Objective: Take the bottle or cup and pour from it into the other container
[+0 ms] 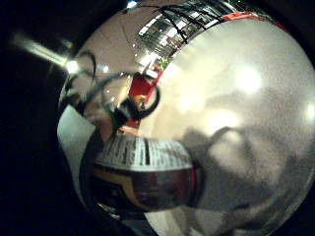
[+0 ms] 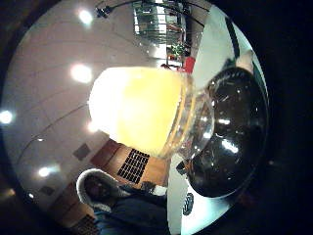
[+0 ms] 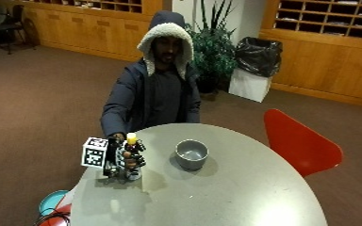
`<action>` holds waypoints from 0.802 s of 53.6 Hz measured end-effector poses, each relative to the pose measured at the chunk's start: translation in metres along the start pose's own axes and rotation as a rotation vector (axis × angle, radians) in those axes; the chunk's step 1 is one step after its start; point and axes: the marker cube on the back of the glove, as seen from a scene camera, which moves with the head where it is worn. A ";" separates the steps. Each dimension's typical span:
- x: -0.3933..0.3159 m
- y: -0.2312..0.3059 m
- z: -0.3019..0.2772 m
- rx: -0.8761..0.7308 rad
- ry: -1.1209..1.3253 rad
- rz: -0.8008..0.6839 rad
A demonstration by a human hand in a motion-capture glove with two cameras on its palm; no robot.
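Here the gloved right hand (image 3: 126, 160) is wrapping its fingers around the bottle (image 3: 131, 157), standing upright near the counter's (image 3: 243, 197) edge on the person's right side. The grey cup (image 3: 191, 154) is sitting apart, nearer the middle. Judging by this, the pick-up is underway; next the bottle needs carrying over the cup and tipping. The thumb-side palm view is showing the yellow cap (image 2: 137, 110) close up; the little-finger side is showing only the label (image 1: 142, 152).
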 end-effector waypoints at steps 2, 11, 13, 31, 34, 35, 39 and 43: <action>-0.004 0.001 0.001 0.050 0.009 0.086; -0.007 0.005 -0.002 0.148 0.043 0.108; -0.007 0.006 -0.003 0.153 0.053 0.103; -0.080 0.011 -0.013 0.033 0.238 -0.114; -0.107 0.003 -0.007 0.038 0.317 -0.129; -0.116 0.000 -0.004 0.039 0.347 -0.124; -0.147 -0.008 0.010 0.038 0.468 -0.065; -0.167 -0.003 0.021 -0.044 0.600 -0.055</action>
